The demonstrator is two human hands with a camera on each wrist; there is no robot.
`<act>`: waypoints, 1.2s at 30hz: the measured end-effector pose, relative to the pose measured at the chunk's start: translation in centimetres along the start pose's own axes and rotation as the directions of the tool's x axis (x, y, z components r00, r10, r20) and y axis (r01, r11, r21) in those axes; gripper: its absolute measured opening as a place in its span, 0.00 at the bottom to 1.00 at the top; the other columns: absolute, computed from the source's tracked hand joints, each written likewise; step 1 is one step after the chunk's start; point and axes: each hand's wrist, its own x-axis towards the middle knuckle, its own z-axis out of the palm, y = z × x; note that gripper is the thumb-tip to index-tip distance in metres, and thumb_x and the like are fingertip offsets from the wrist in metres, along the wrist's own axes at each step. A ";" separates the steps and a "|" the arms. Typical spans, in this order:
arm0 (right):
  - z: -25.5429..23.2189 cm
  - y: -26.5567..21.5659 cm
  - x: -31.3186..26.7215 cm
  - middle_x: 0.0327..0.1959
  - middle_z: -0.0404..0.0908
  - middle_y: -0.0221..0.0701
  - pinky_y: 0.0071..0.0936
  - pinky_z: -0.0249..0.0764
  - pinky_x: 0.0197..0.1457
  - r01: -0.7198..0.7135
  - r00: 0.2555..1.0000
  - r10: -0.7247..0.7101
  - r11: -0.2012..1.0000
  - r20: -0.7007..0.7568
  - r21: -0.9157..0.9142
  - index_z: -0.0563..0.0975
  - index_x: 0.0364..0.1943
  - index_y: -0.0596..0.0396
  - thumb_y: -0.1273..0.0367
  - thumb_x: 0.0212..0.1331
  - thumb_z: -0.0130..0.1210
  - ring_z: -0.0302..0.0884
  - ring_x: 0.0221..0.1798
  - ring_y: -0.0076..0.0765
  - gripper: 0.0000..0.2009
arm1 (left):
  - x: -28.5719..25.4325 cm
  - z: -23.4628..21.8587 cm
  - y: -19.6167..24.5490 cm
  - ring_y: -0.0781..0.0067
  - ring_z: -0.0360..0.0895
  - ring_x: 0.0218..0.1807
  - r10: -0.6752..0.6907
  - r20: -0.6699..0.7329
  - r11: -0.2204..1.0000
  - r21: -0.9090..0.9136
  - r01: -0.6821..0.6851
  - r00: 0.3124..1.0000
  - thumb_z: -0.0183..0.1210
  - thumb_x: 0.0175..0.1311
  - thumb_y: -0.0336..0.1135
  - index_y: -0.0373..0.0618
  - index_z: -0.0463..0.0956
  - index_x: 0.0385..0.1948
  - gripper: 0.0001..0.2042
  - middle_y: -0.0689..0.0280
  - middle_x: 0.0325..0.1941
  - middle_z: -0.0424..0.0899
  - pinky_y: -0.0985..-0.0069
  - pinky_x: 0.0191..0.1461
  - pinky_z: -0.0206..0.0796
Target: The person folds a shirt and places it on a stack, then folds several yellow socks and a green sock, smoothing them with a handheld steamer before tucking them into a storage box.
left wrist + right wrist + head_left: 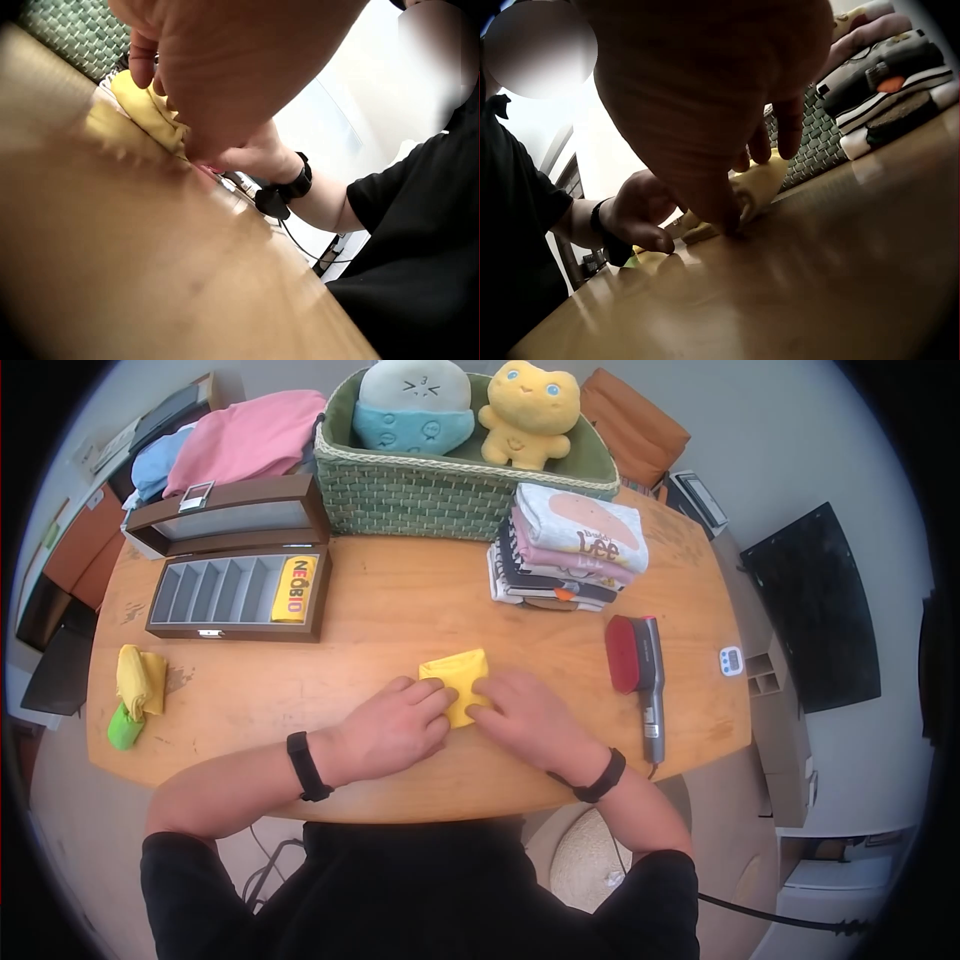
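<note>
A folded yellow sock (455,695) lies on the table in front of the person, a small squarish packet. On its left side the left hand (398,725) holds it with bent fingers. From the right, the right hand (522,722) pinches the near edge between thumb and fingers. In the left wrist view the yellow fabric (146,109) bulges up beside the left fingers. The right wrist view shows a rolled fold (761,184) by the right thumb; the palm covers part of it.
At the left stands an open divided box (235,628) holding a yellow NEOBIO bundle (295,590). Yellow and green socks (140,685) lie at the left edge. Behind are a green basket (415,500) with plush toys and stacked shirts (570,550). A hairbrush-like appliance (640,680) lies right.
</note>
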 end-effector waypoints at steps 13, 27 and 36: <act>1.1 0.9 -0.3 0.50 0.81 0.39 0.42 0.78 0.56 -0.065 0.985 0.058 0.997 0.162 0.036 0.80 0.48 0.58 0.72 0.58 0.61 0.80 0.53 0.48 0.13 | 1.1 0.2 -3.3 0.62 0.78 0.53 0.175 0.119 0.972 0.136 -0.191 0.977 0.58 0.64 0.32 0.45 0.78 0.42 0.08 0.63 0.45 0.80 0.64 0.60 0.70; 1.5 -0.3 -1.6 0.44 0.84 0.39 0.46 0.78 0.54 -0.353 0.923 0.381 0.899 -0.064 0.259 0.81 0.47 0.56 0.77 0.51 0.69 0.79 0.50 0.55 0.17 | 2.7 1.5 -2.2 0.55 0.78 0.51 -0.048 -0.059 0.984 -0.173 0.038 0.997 0.68 0.61 0.36 0.42 0.79 0.45 0.14 0.60 0.43 0.81 0.58 0.57 0.68; 0.3 -4.0 -1.3 0.42 0.83 0.40 0.46 0.79 0.49 -0.448 0.887 0.457 0.887 -0.067 0.113 0.82 0.45 0.56 0.71 0.57 0.70 0.81 0.48 0.54 0.13 | 2.5 1.1 -2.2 0.55 0.79 0.52 -0.048 0.134 0.989 -0.135 0.066 0.990 0.70 0.58 0.36 0.44 0.82 0.42 0.12 0.61 0.43 0.82 0.59 0.57 0.71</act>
